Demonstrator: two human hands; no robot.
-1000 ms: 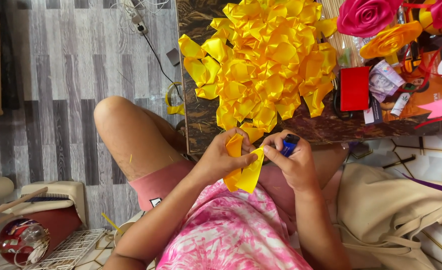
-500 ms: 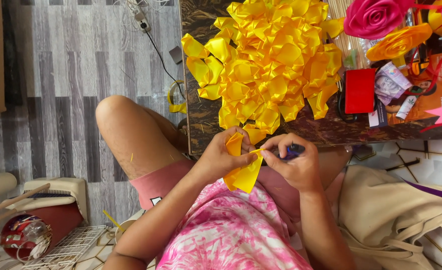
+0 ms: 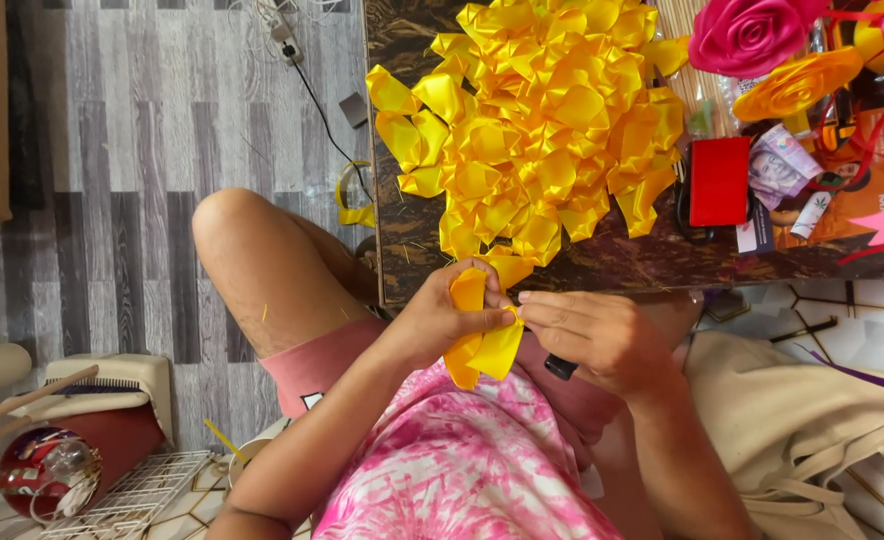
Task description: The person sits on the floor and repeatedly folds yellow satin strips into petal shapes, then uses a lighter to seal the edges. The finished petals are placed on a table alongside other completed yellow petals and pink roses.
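From the head view, both hands meet over the lap, just in front of the dark bench (image 3: 612, 262). The left hand (image 3: 442, 320) pinches a folded yellow ribbon piece (image 3: 482, 345); the right hand (image 3: 592, 335) closes its fingertips on the same piece while gripping a dark lighter-like tool (image 3: 560, 367). A heap of folded yellow ribbon petals (image 3: 537, 120) covers the bench beside a red box (image 3: 719, 182) and pink ribbon rose (image 3: 747, 35).
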